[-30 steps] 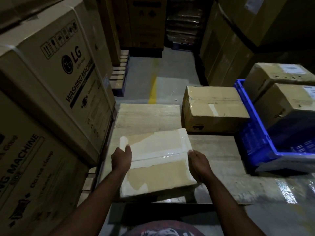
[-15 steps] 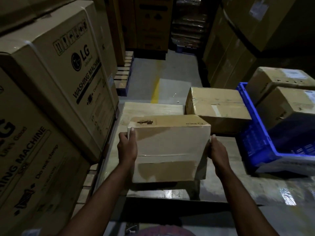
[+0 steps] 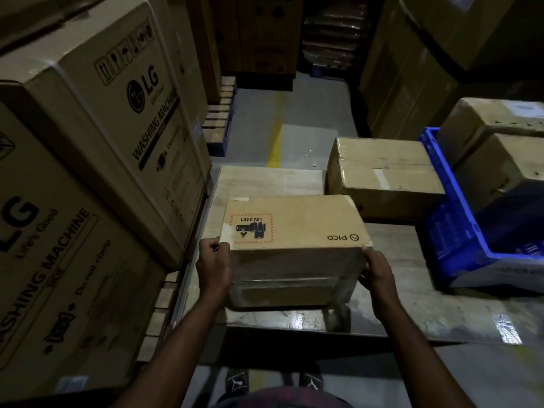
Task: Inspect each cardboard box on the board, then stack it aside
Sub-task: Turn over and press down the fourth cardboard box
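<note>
I hold a brown cardboard box (image 3: 294, 228) over the near part of the wooden board (image 3: 265, 179). Its upper face shows a red-bordered UN 3481 battery label and the word PICO, both upside down to me. My left hand (image 3: 214, 265) grips the box's left near corner and my right hand (image 3: 377, 270) grips its right side. The side facing me is taped and in shadow. A second cardboard box (image 3: 382, 175) lies flat on the board behind and to the right.
Tall LG washing machine cartons (image 3: 97, 128) wall off the left side. A blue plastic crate (image 3: 459, 240) with two more cardboard boxes (image 3: 500, 166) stands on the right. Grey floor with a yellow line (image 3: 275, 148) runs ahead between stacked cartons. My shoes (image 3: 273, 381) are below.
The box has been rotated away from me: its taped face turned down toward me and the labelled PICO face came up. Both hands kept hold on its sides.
</note>
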`<move>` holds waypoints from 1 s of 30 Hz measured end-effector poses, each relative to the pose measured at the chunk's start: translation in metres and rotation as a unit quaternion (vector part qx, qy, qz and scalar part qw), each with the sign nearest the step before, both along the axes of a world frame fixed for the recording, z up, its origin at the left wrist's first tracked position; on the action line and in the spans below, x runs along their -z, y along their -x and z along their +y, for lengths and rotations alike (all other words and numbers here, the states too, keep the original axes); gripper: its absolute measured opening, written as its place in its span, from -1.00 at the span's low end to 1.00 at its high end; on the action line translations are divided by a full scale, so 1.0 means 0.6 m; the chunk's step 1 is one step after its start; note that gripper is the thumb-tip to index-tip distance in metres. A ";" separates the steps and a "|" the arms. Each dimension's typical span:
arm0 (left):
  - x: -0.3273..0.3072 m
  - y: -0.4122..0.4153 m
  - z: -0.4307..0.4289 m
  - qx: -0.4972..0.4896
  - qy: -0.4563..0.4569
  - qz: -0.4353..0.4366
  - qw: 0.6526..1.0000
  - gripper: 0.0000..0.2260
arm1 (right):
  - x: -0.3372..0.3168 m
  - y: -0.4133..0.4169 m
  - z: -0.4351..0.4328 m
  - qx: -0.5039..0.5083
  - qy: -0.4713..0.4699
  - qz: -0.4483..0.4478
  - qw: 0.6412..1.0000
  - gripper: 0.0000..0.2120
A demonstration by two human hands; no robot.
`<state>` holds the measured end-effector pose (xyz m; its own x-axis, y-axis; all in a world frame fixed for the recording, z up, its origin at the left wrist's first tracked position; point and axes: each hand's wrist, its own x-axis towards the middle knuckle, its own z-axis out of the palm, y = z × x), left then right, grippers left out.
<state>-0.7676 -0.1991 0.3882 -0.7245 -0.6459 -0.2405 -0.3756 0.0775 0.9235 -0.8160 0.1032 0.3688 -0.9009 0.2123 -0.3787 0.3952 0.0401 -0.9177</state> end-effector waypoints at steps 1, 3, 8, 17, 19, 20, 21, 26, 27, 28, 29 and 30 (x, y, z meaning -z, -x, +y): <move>0.002 -0.005 0.000 0.009 0.003 0.003 1.000 -0.75 | 0.003 -0.004 0.002 -0.010 0.026 0.001 1.000 -0.55; 0.008 -0.014 0.001 0.029 0.013 0.008 0.999 -0.63 | 0.003 -0.012 0.005 -0.032 0.054 -0.005 0.998 -0.66; 0.017 -0.044 0.011 0.063 0.047 0.020 0.997 -0.47 | 0.010 -0.031 0.009 -0.024 0.058 -0.024 0.998 -0.83; 0.016 -0.041 -0.021 0.230 0.277 -0.015 0.933 -0.37 | -0.012 -0.032 -0.016 -0.096 -0.336 0.159 0.923 -0.30; 0.009 -0.021 -0.019 0.304 0.383 0.008 0.872 -0.40 | -0.021 -0.016 -0.039 -0.190 -0.427 0.269 0.842 -0.41; 0.005 -0.009 -0.013 0.344 0.415 0.010 0.843 -0.42 | -0.022 -0.008 -0.053 -0.244 -0.449 0.296 0.807 -0.45; 0.001 0.001 -0.005 0.378 0.437 0.005 0.816 -0.43 | -0.024 0.001 -0.068 -0.294 -0.462 0.306 0.779 -0.47; 0.011 0.021 0.023 0.401 0.521 -0.049 0.752 -0.44 | -0.024 0.025 -0.116 -0.408 -0.506 0.281 0.706 -0.40; 0.012 0.021 0.023 0.399 0.525 -0.053 0.750 -0.44 | -0.021 0.025 -0.117 -0.411 -0.517 0.278 0.697 -0.39; 0.014 0.022 0.023 0.399 0.528 -0.055 0.748 -0.44 | -0.018 0.024 -0.116 -0.411 -0.525 0.277 0.692 -0.40; 0.014 0.022 0.023 0.399 0.530 -0.056 0.746 -0.45 | -0.017 0.024 -0.115 -0.409 -0.528 0.277 0.691 -0.40; 0.014 0.023 0.024 0.399 0.532 -0.056 0.745 -0.45 | -0.017 0.024 -0.115 -0.410 -0.529 0.275 0.691 -0.40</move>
